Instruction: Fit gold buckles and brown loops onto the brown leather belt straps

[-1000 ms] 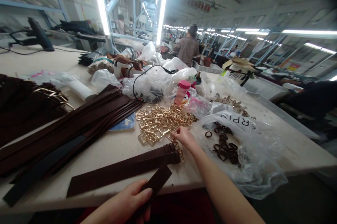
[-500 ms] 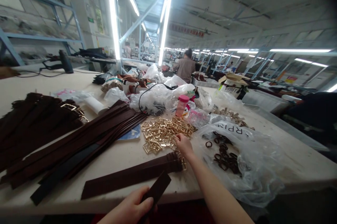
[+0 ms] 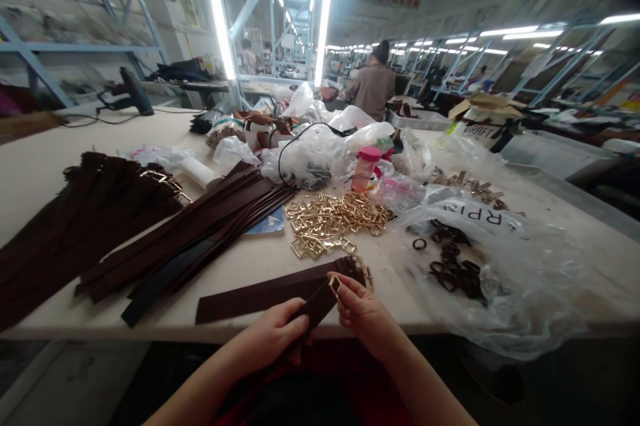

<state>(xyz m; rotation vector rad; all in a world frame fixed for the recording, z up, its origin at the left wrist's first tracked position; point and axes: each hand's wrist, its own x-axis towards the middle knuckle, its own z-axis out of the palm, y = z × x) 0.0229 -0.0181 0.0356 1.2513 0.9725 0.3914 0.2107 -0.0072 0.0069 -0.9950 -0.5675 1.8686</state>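
My left hand (image 3: pixel 275 336) is closed around a dark brown leather strap (image 3: pixel 320 303) near the table's front edge. Between the fingertips of my right hand (image 3: pixel 363 309) is a gold belt buckle (image 3: pixel 335 285), right by the strap's end; whether the two touch I cannot tell. Just beyond both hands lies a small stack of brown straps (image 3: pixel 270 289) with gold buckles (image 3: pixel 367 273) at its right end. Farther back is a heap of loose gold buckles (image 3: pixel 330 216). To the right, a clear plastic bag (image 3: pixel 530 293) holds dark brown loops (image 3: pixel 457 269).
Long brown straps (image 3: pixel 200 233) and a fanned pile with buckles (image 3: pixel 100 213) cover the left side. Behind the buckles stand a pink-lidded jar (image 3: pixel 365 169) and crumpled plastic bags (image 3: pixel 310 156). A person (image 3: pixel 375 83) is in the background, near a box (image 3: pixel 480 123).
My right hand has come back from the buckle heap to the strap, bringing a buckle. The left hand still holds the strap. The view has tilted down and shifted left.
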